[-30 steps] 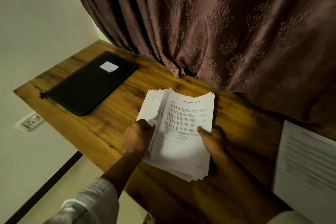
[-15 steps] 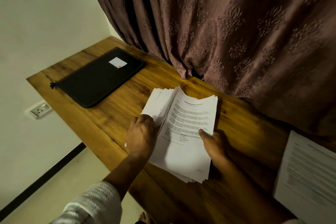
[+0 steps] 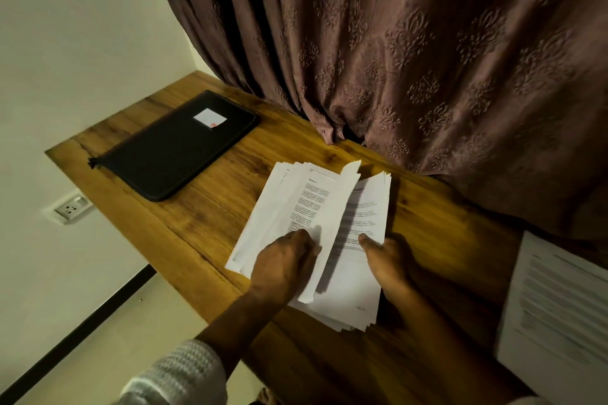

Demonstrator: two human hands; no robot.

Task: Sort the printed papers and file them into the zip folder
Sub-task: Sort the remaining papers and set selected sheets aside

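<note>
Fingers (image 3: pixel 304 238) of your left hand (image 3: pixel 286 265) grip a lifted sheaf (image 3: pixel 316 204); your right hand (image 3: pixel 390 261) pins the stack (image 3: pixel 355 296) by thumb, fingers hidden; slacken, and sheets beyond them slide

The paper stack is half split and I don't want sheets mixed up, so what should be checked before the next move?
1. Left grip holds the lifted sheets: ok.
2. Right grip thumb pins the paper stack: ok.
3. Stack edges squared: not ok, fanned.
4. Zip folder open for filing: not ok, lies closed.
5. Stack wholly on the table: ok.
6. Page headings readable for sorting: cannot tell, blurred.
</note>
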